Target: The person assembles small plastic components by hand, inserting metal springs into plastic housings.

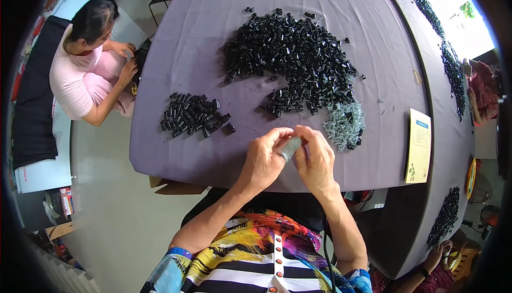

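My left hand and my right hand meet just above the near part of the cloth-covered table. Both are closed, fingertips pinched together; whatever sits between them is hidden or too small to name. A grey-green wrap covers a digit of my left hand. Right beyond my right hand lies a heap of small, light grey screw-like pieces. It touches the large spread pile of small black plastic parts. Left of my left hand is a smaller pile of similar black parts.
A yellow booklet lies near the table's right edge. On a second table to the right are more black pieces, with another person's hands beside them. A person in pink sits at the left. A cardboard flap sticks out under the table.
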Demonstrator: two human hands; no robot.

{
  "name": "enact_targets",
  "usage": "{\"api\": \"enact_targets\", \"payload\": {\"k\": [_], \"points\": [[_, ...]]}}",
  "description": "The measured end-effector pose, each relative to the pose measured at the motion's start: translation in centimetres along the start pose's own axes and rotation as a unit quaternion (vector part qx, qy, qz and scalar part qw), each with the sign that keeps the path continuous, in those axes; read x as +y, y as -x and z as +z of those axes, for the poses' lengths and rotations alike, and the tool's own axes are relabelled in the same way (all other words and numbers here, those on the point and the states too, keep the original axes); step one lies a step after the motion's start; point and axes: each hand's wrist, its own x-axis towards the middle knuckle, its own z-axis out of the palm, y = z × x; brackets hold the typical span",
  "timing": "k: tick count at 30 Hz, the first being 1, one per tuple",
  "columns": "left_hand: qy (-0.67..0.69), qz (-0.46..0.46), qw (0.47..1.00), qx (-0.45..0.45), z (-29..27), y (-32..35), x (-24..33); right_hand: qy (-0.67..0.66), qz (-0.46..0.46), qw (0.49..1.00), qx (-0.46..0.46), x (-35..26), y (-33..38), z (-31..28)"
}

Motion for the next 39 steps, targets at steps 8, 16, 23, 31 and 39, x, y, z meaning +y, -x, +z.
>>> {"api": "enact_targets", "payload": {"k": [8, 16, 23, 31, 39], "points": [[-0.098, -0.116, 0.986, -0.074, -0.3, -0.4, 1.3, 0.007, 0.02, 0.999, -0.041, 0.4, 1.6, 0.1], [-0.01, -0.138, 0.99, -0.013, 0.1, -0.3, 0.8, 0.012, 0.049, 0.999, 0.0, 0.7, 1.8, 0.3], [-0.023, -0.096, 0.995, 0.006, 0.6, 0.0, 0.3, 0.043, 0.038, 0.998, 0.011, 1.1, 2.1, 0.6], [-0.018, -0.091, 0.996, 0.0, 0.4, -0.1, 0.1, 0.078, 0.041, 0.996, -0.006, 0.8, 2.1, 0.8], [-0.018, -0.099, 0.995, -0.007, 0.4, -0.2, 0.4, 0.067, 0.047, 0.997, 0.01, 0.8, 2.0, 0.7]]}}
